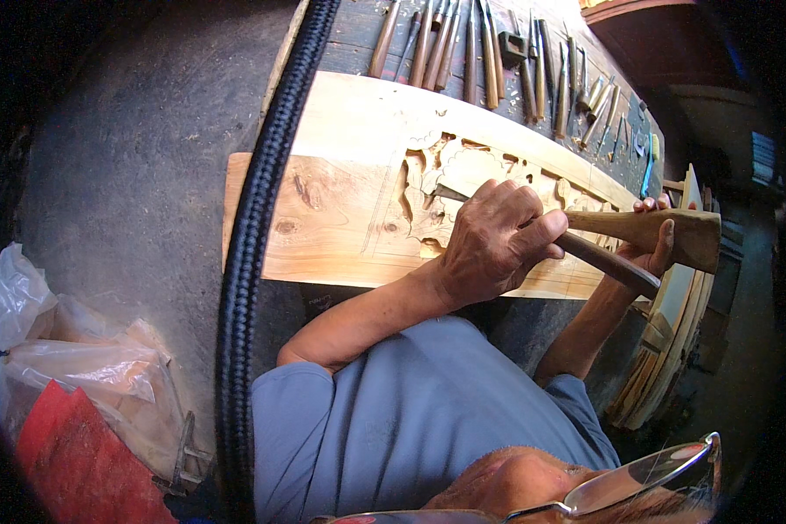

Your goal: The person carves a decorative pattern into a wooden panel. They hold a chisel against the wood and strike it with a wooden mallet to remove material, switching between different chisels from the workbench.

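My left hand [498, 239] is closed around a carving chisel. The chisel's wooden handle [606, 265] sticks out to the right of my fist, and its metal blade [450, 193] points left onto the carved panel. Held in my right hand [655, 257] is a wooden mallet [691, 237], gripped near its broad part, with its narrower end towards my left hand. Beneath both hands lies a pale wooden panel [340, 216] with pencilled outlines, cut-through openings and partly carved relief. My left hand hides part of the carving.
Several chisels and gouges [439, 56] lie in a row on the dark bench behind the panel, near a small black block [513, 47] and a blue-handled brush [648, 170]. Stacked boards [661, 347] stand at right. Plastic bags [92, 367] and a red sheet [85, 458] are at lower left.
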`<state>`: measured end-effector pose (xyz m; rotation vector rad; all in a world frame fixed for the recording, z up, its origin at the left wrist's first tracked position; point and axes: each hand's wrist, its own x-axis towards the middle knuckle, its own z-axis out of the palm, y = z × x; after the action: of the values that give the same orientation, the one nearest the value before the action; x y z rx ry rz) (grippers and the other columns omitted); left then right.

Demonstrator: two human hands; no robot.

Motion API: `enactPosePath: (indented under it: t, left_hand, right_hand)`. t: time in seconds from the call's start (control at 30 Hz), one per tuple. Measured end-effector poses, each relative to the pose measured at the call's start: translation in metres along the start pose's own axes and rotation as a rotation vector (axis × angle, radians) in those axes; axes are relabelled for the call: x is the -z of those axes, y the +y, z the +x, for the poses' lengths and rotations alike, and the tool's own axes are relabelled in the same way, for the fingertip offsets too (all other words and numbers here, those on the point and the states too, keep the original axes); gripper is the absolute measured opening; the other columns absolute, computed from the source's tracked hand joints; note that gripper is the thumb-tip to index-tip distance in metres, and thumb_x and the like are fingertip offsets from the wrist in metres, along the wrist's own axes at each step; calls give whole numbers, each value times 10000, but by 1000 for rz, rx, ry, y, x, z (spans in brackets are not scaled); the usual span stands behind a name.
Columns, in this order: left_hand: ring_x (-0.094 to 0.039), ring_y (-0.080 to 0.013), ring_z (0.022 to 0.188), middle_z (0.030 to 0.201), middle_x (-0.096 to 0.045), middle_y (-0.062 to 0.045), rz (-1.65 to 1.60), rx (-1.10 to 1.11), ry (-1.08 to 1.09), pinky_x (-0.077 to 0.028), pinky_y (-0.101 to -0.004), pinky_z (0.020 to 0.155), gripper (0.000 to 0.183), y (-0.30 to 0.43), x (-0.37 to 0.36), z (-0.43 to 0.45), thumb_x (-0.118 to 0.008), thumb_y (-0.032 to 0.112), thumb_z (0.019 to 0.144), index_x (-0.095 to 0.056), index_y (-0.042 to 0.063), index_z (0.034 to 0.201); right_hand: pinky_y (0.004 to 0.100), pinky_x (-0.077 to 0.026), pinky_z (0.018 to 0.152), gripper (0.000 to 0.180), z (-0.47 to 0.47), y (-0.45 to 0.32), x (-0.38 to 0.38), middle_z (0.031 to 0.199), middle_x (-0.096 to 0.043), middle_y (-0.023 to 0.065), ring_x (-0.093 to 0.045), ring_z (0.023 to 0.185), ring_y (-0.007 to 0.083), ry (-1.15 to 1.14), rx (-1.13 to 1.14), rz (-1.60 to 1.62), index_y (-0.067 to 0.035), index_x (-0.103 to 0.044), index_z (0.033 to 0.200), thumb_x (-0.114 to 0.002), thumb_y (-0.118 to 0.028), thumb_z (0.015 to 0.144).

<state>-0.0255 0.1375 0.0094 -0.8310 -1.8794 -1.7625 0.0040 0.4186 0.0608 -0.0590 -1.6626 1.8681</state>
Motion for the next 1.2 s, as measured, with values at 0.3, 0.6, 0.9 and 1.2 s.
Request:
enactPosePath:
  t: [0.3,0.6,0.9,1.2]
  left_hand:
    - [-553,-268,733,863,-566,-69,-19,12,15,-430,-419,648,244,0,-1,0,-672,343,1031,-640,125,1135]
    - [-527,-241,790,892,-506,-54,-25,-4,9,-410,-425,712,332,-2,2,-3,-757,313,952,-630,132,1200]
    - [-539,-269,796,898,-531,-84,-67,15,76,-421,-442,717,292,-6,0,0,-734,273,975,-625,100,1184]
    - [-549,-324,831,899,-530,-126,-141,174,233,-427,-480,731,234,-7,0,18,-694,227,1012,-615,55,1149]
  right_hand:
    - [377,-610,902,685,-2,-3,-7,1143,-667,166,-680,962,231,11,17,-16,-99,-391,1558,-742,-151,971]
    - [380,-612,913,673,-3,-2,-5,1154,-673,167,-686,974,240,3,-6,35,-101,-397,1564,-728,-127,979]
    - [383,-614,913,676,-3,-4,-8,1152,-670,180,-686,980,250,10,-2,11,-92,-385,1578,-714,-129,988]
    - [458,-601,1061,750,-10,-4,-25,1425,-588,214,-635,1258,344,243,60,-271,-50,-466,1536,-821,-167,886]
